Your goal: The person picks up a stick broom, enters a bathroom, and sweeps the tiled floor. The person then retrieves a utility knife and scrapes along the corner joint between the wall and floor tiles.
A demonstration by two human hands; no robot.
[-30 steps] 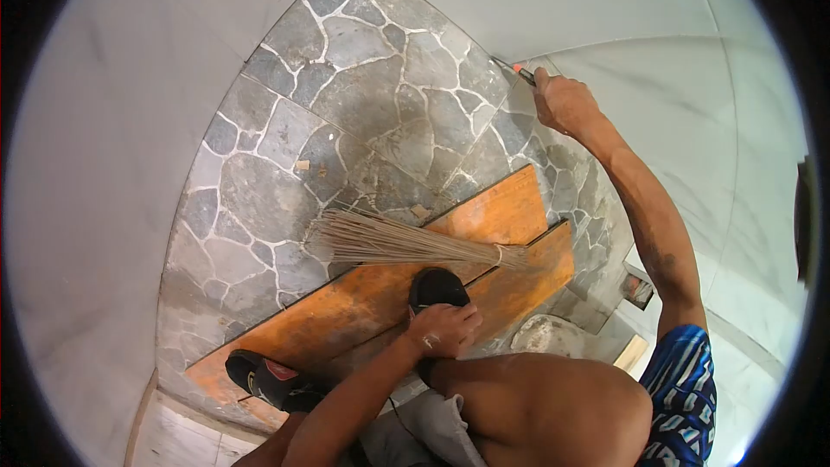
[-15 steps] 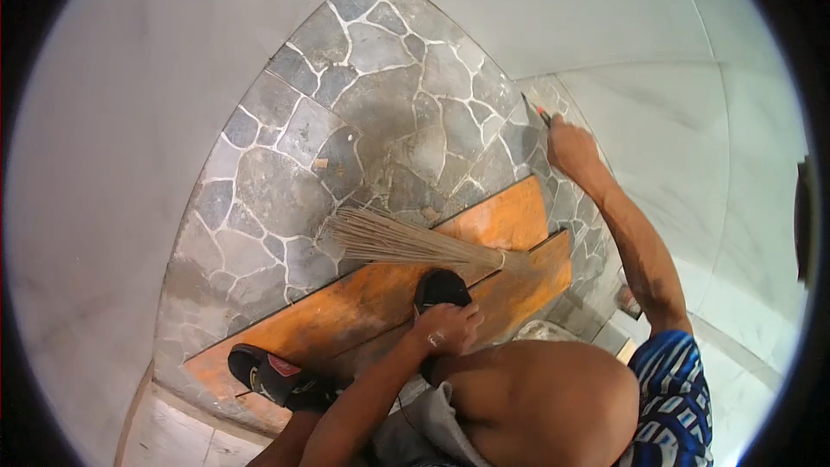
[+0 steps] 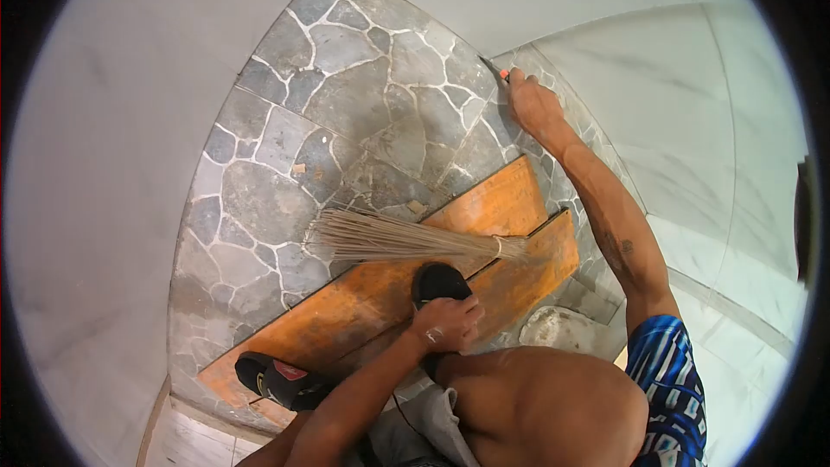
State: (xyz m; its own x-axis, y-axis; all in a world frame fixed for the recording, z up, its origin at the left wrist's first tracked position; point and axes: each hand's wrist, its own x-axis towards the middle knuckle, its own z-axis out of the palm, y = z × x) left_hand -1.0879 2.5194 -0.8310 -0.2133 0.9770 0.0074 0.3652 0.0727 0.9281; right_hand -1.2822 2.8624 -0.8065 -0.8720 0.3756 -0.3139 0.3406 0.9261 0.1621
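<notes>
My right hand [image 3: 536,105], arm stretched far forward, grips a slim tool [image 3: 504,74] with a red and black handle. Its dark, narrow tip meets the stone-patterned floor [image 3: 354,95] close to the foot of the wall; the exact kind of tool is unclear. My left hand [image 3: 447,324] is low in the middle, fingers curled, just behind the toe of my black sandal [image 3: 439,284]. Whatever those fingers may hold is hidden. Between the hands lies a stick broom [image 3: 406,238], across the orange wooden boards [image 3: 488,212] under my feet.
Pale walls [image 3: 596,52] close in on both sides and meet the floor at the far corner. My other sandal [image 3: 281,380] stands on the boards at the left. A dirty whitish container [image 3: 566,330] sits right of my knee. Small crumbs of debris [image 3: 300,169] dot the floor.
My right hand has moved forward and to the left with the tool, along the wall's foot. The left hand has stayed beside the sandal. The view has shifted slightly.
</notes>
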